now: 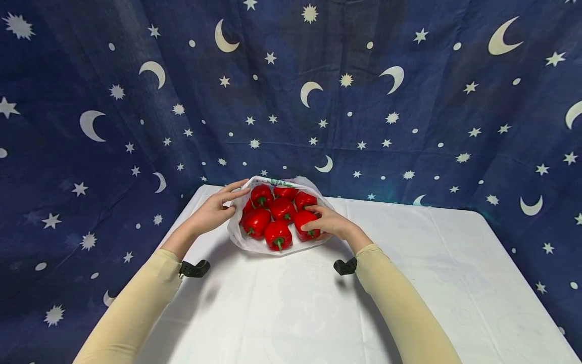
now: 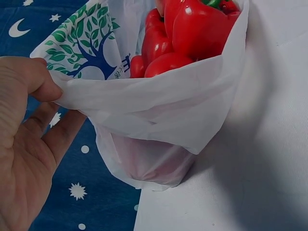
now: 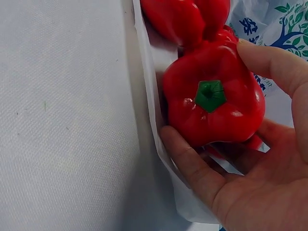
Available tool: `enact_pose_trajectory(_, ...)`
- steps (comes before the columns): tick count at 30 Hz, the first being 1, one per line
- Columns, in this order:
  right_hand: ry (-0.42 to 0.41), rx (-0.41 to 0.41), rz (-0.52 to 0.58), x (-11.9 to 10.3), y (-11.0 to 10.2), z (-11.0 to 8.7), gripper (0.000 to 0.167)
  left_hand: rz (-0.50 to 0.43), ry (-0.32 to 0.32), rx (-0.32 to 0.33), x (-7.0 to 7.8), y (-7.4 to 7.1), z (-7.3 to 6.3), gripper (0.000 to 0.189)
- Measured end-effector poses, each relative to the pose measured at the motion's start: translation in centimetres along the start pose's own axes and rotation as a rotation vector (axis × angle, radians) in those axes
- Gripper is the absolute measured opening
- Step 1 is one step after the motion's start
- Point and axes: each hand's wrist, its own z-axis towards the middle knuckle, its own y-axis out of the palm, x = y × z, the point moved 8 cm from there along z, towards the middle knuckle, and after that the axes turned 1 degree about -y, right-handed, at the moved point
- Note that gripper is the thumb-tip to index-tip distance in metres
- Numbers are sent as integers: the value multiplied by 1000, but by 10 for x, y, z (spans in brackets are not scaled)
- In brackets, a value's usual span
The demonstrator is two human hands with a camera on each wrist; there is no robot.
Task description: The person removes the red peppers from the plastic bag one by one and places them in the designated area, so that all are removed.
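Note:
A white plastic bag [image 1: 247,245] with a printed tree [image 2: 91,45] stands open-mouthed on the table, holding several glossy red bell peppers [image 1: 279,235] with green stems. At the bag's left side, my left hand [image 1: 212,210] pinches its rim between thumb and finger, as the left wrist view [image 2: 29,125] shows. My right hand [image 1: 334,222] reaches in over the right rim. Its thumb and fingers curl round one red bell pepper [image 3: 216,96], stem facing the wrist camera. Other peppers lie against that one, and the bag's lower contents show only faintly through the plastic.
A white cloth covers the table [image 1: 409,283], its far edge just behind the bag. Beyond hangs a dark blue curtain [image 1: 291,91] with moons and stars. Black straps [image 1: 194,269] are worn on both wrists.

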Motion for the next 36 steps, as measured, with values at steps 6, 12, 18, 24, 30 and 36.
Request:
enact_pose_trajectory(6,-26,4,-16,-3,0,-4,86,-13,17,4,1,0,0,59)
enact_pose_trajectory(12,-59,-35,-28,-10,0,-20,84,-6,16,12,0,0,0,60)
enact_pose_trajectory(18,-74,-56,-11,-14,-3,-34,83,-10,4,12,0,0,0,59)
enact_pose_trajectory(24,-78,-71,21,-16,-12,-48,83,-6,-7,12,2,0,0,60)
enact_pose_trajectory(30,-79,-80,54,-17,-22,-60,82,-15,-3,10,3,0,0,59)
enact_pose_trajectory(36,-77,-69,82,-21,-35,-73,77,-27,-10,6,1,0,-1,59)
